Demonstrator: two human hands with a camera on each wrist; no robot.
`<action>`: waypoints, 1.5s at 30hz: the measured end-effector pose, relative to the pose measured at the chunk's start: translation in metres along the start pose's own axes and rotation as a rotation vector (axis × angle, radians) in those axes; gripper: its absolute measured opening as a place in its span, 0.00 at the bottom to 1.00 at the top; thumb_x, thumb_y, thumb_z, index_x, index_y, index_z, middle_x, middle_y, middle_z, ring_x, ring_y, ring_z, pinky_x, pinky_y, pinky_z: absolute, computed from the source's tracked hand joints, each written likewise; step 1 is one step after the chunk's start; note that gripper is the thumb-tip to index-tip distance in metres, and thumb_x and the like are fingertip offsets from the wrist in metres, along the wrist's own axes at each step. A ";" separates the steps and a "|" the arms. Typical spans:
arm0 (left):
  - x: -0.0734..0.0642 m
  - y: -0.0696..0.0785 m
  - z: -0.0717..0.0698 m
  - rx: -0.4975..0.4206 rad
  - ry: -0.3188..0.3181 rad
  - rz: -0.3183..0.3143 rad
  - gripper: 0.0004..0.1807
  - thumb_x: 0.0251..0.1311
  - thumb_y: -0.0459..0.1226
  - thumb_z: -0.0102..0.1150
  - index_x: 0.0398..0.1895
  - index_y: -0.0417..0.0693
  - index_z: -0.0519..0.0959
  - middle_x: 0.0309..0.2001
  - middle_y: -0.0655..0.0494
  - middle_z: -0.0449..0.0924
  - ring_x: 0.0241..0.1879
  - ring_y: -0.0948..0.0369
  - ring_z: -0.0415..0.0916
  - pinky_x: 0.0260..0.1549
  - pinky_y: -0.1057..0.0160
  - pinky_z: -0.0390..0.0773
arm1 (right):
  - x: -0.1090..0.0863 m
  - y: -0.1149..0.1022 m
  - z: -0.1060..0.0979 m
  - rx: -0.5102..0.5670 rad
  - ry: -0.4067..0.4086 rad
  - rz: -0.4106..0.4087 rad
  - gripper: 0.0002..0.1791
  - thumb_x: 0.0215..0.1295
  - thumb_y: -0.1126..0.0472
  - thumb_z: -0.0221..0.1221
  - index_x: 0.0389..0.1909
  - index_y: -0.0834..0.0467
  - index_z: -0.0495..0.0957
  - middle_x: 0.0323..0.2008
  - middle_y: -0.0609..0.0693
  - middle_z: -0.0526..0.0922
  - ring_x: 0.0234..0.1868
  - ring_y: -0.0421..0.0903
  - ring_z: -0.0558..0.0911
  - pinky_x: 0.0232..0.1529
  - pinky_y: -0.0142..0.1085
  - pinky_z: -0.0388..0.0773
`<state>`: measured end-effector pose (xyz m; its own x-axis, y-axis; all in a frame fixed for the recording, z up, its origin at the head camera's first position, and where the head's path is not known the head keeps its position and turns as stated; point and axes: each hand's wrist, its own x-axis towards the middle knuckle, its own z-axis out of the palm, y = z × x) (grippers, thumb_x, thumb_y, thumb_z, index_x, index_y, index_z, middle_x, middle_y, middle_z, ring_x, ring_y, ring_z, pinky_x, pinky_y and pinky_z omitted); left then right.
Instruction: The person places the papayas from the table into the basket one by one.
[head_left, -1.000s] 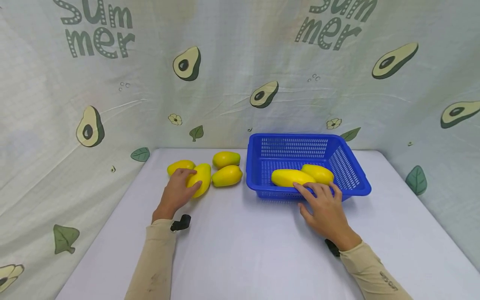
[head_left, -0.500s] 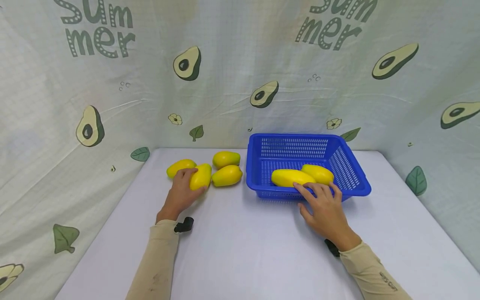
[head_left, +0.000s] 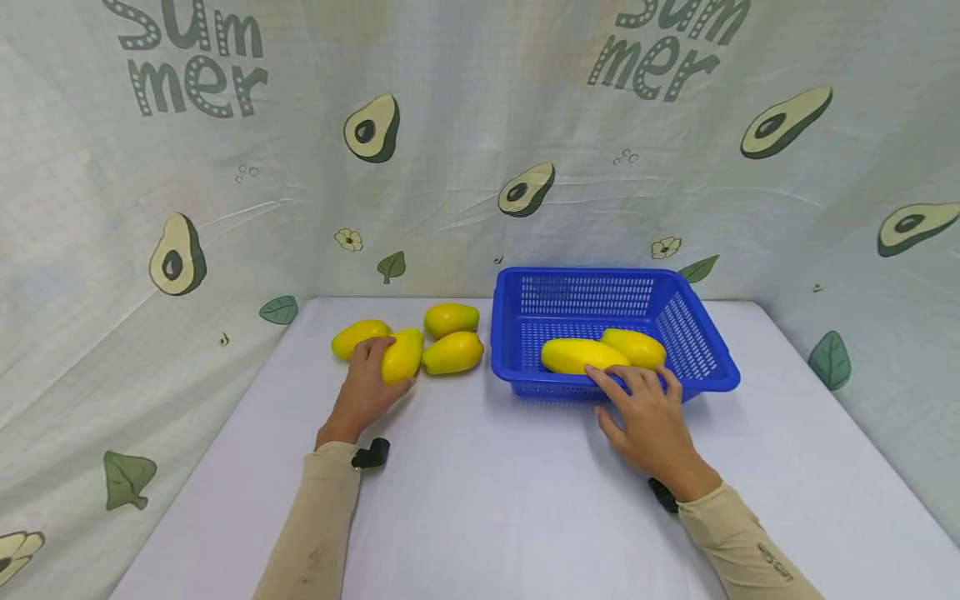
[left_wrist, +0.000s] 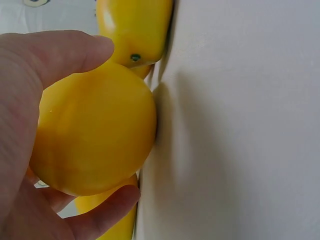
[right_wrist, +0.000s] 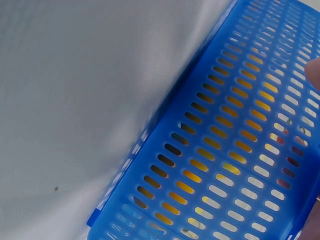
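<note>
My left hand (head_left: 367, 387) grips a yellow papaya (head_left: 402, 356) at the left of the table. In the left wrist view the thumb lies along one side of this papaya (left_wrist: 100, 130) and the fingers bend round the other. My right hand (head_left: 648, 417) holds the front rim of a blue plastic basket (head_left: 615, 381), its fingers hooked over the edge. Through the slots in the right wrist view, fingers show behind the basket wall (right_wrist: 200, 150), with the thumb outside. Two papayas, one long (head_left: 573, 356) and one shorter (head_left: 636, 346), lie inside the basket near the front.
One papaya (head_left: 348, 340) lies behind my left hand. Two more papayas, a rear one (head_left: 452, 320) and a nearer one (head_left: 453, 353), lie between that hand and the basket. The white table (head_left: 480, 500) backs onto a printed cloth (head_left: 442, 192).
My left hand has shifted slightly right and closed from a loose reach over the papaya into a grip round it. The right hand stays in place on the basket rim.
</note>
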<state>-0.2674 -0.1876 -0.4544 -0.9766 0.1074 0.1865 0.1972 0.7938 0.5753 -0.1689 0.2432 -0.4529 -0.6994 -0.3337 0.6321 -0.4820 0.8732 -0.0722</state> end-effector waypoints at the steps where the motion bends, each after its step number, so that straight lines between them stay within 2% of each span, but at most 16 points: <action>1: 0.000 0.000 0.000 -0.002 -0.001 -0.001 0.43 0.58 0.45 0.71 0.74 0.51 0.60 0.71 0.40 0.52 0.68 0.42 0.58 0.66 0.37 0.61 | 0.000 0.000 0.000 0.000 -0.003 0.001 0.38 0.54 0.58 0.68 0.69 0.47 0.72 0.53 0.58 0.76 0.54 0.63 0.72 0.62 0.68 0.52; 10: -0.001 0.000 0.001 -0.007 0.003 -0.009 0.45 0.57 0.44 0.72 0.74 0.49 0.58 0.70 0.39 0.51 0.67 0.40 0.60 0.67 0.39 0.60 | 0.001 -0.001 -0.002 0.008 -0.021 0.007 0.37 0.55 0.57 0.66 0.70 0.46 0.72 0.54 0.58 0.76 0.55 0.63 0.71 0.63 0.68 0.51; 23: -0.001 0.000 0.003 -0.002 0.030 -0.006 0.44 0.56 0.41 0.73 0.72 0.47 0.59 0.68 0.37 0.51 0.65 0.39 0.62 0.66 0.39 0.61 | 0.001 -0.001 0.000 0.002 0.004 -0.001 0.37 0.54 0.58 0.68 0.69 0.47 0.73 0.52 0.58 0.76 0.53 0.63 0.72 0.61 0.68 0.53; 37: -0.001 0.000 0.003 -0.007 0.030 -0.037 0.42 0.57 0.42 0.72 0.71 0.47 0.58 0.67 0.38 0.51 0.61 0.39 0.64 0.64 0.37 0.65 | 0.001 -0.001 -0.001 -0.002 0.005 0.001 0.36 0.55 0.57 0.67 0.69 0.47 0.73 0.52 0.59 0.76 0.54 0.63 0.72 0.62 0.69 0.52; 45: -0.003 0.001 0.002 -0.011 0.085 -0.025 0.41 0.55 0.44 0.71 0.69 0.50 0.60 0.66 0.39 0.52 0.56 0.38 0.67 0.59 0.36 0.69 | 0.000 0.000 0.001 0.000 -0.001 0.007 0.37 0.55 0.57 0.67 0.69 0.46 0.72 0.53 0.58 0.76 0.54 0.63 0.72 0.62 0.69 0.52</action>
<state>-0.2644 -0.1857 -0.4556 -0.9704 0.0358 0.2388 0.1742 0.7887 0.5895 -0.1688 0.2428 -0.4536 -0.7031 -0.3277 0.6311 -0.4768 0.8757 -0.0764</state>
